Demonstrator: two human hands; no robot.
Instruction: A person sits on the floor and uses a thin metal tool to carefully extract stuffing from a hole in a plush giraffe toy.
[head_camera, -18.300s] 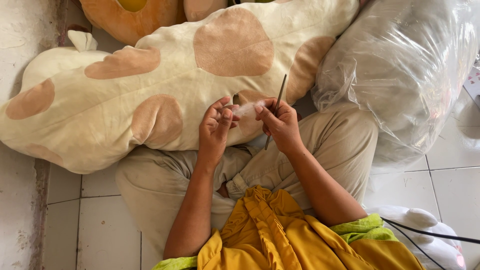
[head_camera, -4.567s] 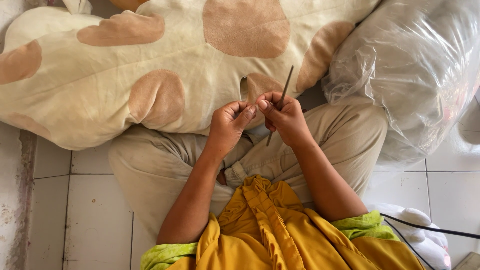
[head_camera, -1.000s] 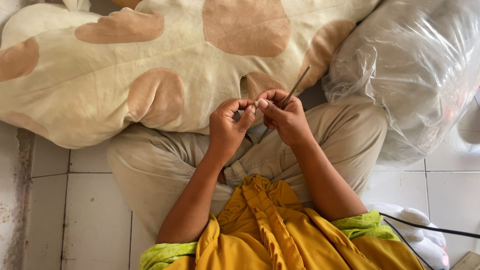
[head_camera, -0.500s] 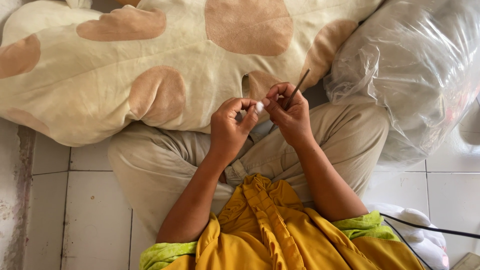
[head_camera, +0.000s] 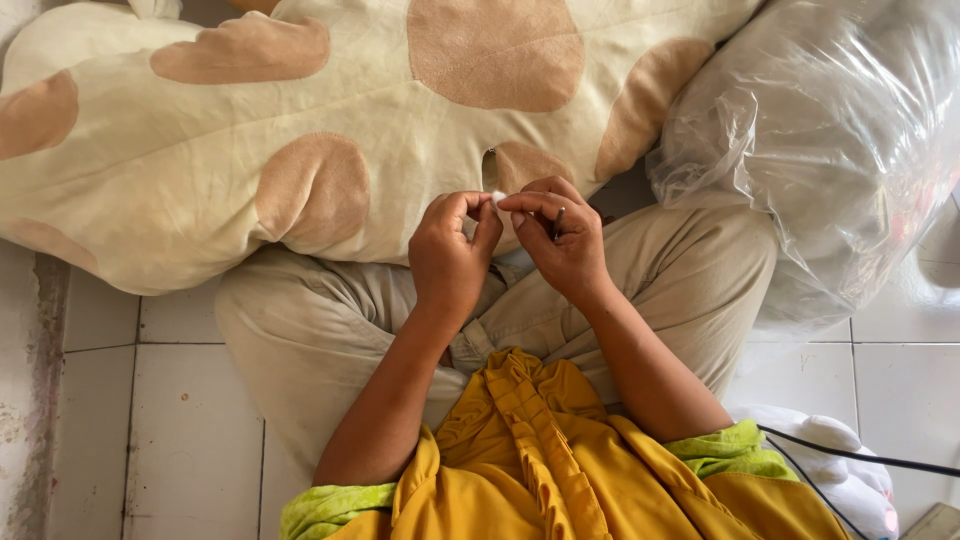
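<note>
I sit cross-legged on a tiled floor with both hands raised over my lap. My left hand (head_camera: 450, 255) and my right hand (head_camera: 560, 240) meet fingertip to fingertip, pinching a small tuft of white stuffing (head_camera: 497, 198) between them. A thin dark stick (head_camera: 559, 222) lies tucked in my right hand, only a short piece of it showing between the fingers. Just beyond my hands lies a large cream plush cushion with tan patches (head_camera: 330, 130), with a small open seam (head_camera: 488, 170) right above my fingertips.
A big clear plastic bag of white stuffing (head_camera: 830, 150) leans against my right knee. White plush material (head_camera: 840, 480) and a black cable (head_camera: 860, 455) lie at the lower right. White floor tiles (head_camera: 160, 400) show on the left.
The stick, which pointed up and to the right from my right hand, now lies folded into that hand. My fingertips have closed together on the white tuft.
</note>
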